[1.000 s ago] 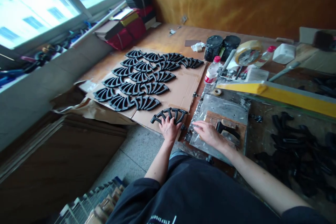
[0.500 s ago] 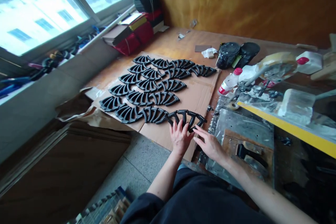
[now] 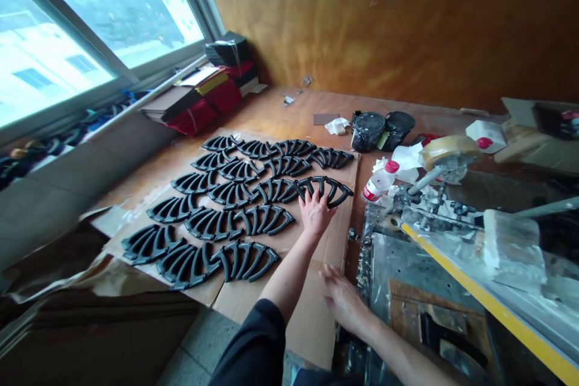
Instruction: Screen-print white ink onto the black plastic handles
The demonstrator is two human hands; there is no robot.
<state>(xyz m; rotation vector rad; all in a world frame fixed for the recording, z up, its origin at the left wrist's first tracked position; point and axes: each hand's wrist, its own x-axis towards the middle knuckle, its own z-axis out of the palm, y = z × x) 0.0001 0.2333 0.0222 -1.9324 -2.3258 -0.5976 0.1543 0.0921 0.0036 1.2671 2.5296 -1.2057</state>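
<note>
Several black fan-shaped ribbed parts (image 3: pixel 235 199) lie in rows on a sheet of brown cardboard (image 3: pixel 316 307). My left hand (image 3: pixel 315 212) reaches forward and grips one such black part (image 3: pixel 326 189) at the right end of a row, beside its neighbours. My right hand (image 3: pixel 341 301) rests flat with fingers spread on the cardboard's right edge, close to my body, holding nothing.
To the right stands a messy metal work plate (image 3: pixel 398 259) with a yellow bar (image 3: pixel 488 307). A plastic bottle with a red cap (image 3: pixel 379 181), two black tubs (image 3: pixel 382 128) and a tape roll (image 3: pixel 446 149) sit behind it. Red and black stacks (image 3: pixel 203 102) lie by the window.
My left hand has carried the black part forward from the cardboard's near edge to a farther row. My right hand left the part and dropped to the cardboard edge. The view tilted up.
</note>
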